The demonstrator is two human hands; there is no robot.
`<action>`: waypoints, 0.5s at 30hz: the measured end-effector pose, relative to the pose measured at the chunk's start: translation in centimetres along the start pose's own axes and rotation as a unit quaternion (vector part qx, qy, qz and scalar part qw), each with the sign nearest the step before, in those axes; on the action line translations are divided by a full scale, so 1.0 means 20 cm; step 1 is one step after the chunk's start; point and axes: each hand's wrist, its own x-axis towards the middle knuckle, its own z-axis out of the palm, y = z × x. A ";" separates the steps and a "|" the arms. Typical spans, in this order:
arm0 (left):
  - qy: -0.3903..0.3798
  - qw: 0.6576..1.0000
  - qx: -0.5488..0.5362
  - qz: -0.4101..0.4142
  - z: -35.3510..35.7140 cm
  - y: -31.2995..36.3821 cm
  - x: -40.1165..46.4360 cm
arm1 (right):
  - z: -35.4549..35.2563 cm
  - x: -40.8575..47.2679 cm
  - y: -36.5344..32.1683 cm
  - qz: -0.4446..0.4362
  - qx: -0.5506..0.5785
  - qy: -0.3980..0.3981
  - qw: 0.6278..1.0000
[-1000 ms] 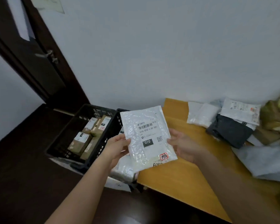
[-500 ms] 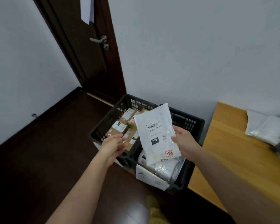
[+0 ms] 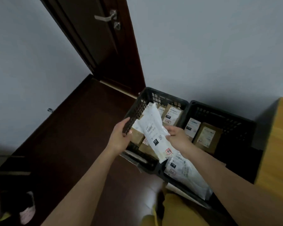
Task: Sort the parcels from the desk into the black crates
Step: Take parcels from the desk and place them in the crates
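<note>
This looks like a small office or mailroom corner, though the dim view leaves that unsure. Plain pale walls (image 3: 203, 46), a dark wooden door (image 3: 95, 46) with a lever handle (image 3: 105, 17), dark floor (image 3: 64, 144). Just beyond the fingers (image 3: 126, 123) stand black crates (image 3: 219, 115) of labelled parcels (image 3: 171, 116), beside a wooden desk (image 3: 278, 144).

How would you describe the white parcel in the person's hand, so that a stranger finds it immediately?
Start at the dark door; below it, two black crates stand side by side on the floor. Above the left crate, the right hand grips a white parcel. Unlike the parcels lying in the crates, it is held tilted in the air.
</note>
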 end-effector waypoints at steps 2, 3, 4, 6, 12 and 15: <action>-0.044 0.990 0.114 0.072 -0.01 0.00 0.09 | 0.09 0.07 -0.02 -0.006 -0.047 -0.017 0.999; -0.066 0.979 0.169 0.091 -0.01 0.00 0.13 | 0.13 0.10 -0.03 -0.012 -0.065 -0.027 0.997; -0.085 0.968 0.214 0.102 -0.01 0.00 0.18 | 0.17 0.13 -0.03 -0.017 -0.078 -0.035 0.996; -0.107 0.951 0.267 0.112 0.01 -0.03 0.28 | 0.22 0.20 -0.02 -0.014 -0.094 -0.040 0.995; -0.166 0.933 0.281 0.151 0.03 -0.25 0.61 | 0.33 0.34 0.05 0.028 -0.116 -0.019 0.993; -0.188 0.941 0.246 0.137 0.02 -0.37 0.75 | 0.40 0.40 0.12 0.054 -0.159 -0.008 0.986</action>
